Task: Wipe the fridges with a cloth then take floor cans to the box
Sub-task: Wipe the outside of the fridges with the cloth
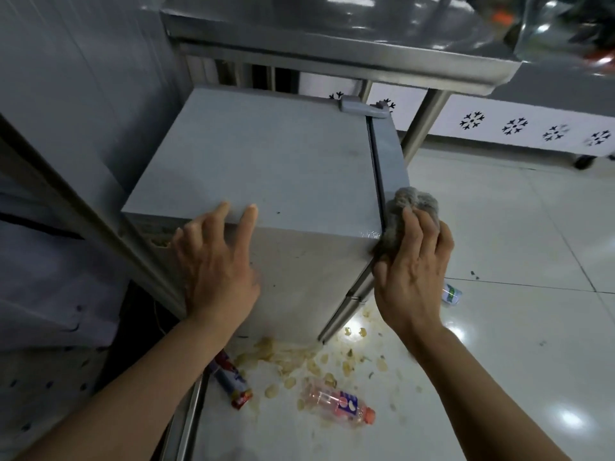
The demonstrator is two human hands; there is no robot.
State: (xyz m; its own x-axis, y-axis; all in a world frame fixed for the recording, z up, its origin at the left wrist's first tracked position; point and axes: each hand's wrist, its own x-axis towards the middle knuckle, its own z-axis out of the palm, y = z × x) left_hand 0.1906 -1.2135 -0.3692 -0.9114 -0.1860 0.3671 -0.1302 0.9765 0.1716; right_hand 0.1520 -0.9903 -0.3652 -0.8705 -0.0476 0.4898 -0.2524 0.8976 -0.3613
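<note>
Grey fuzzy cloth [404, 214] at top front corner of small grey fridge [253, 161], right hand [412, 271] gripping it against door edge. Left hand [216, 261] spread, fingertips on fridge top edge. Clear plastic bottle [336, 402], red-blue can [229, 377], food scraps on tiled floor [515, 327]. Steel bench [332, 44] above.
</note>
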